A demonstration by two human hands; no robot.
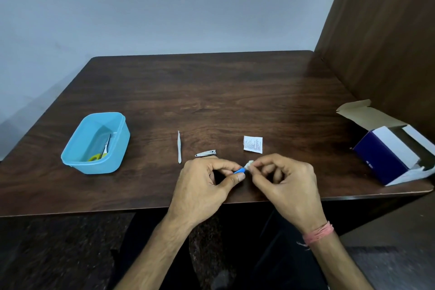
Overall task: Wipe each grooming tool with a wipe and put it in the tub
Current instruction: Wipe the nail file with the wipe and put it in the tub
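Step in hand: wiping, with one tool already done. The left hand pinches a small blue tool between thumb and curled fingers; only its blue end shows, so its kind cannot be told. The right hand pinches a crumpled white wipe against the tool's tip, the other fingers curled loosely. Both are held just above the near edge of the table.

The tub — pale blue plastic, rounded corners, translucent walls — sits well to the left and holds yellow-handled scissors. Slim metal tweezers and a shiny steel clipper lie unwiped, as judged, between tub and hands.

Next move, as judged: carry the blue tool left past both to the tub — then pick up the clipper.

A flat printed sachet lies just beyond the hands. An open cardboard box, navy and white, stands far right.
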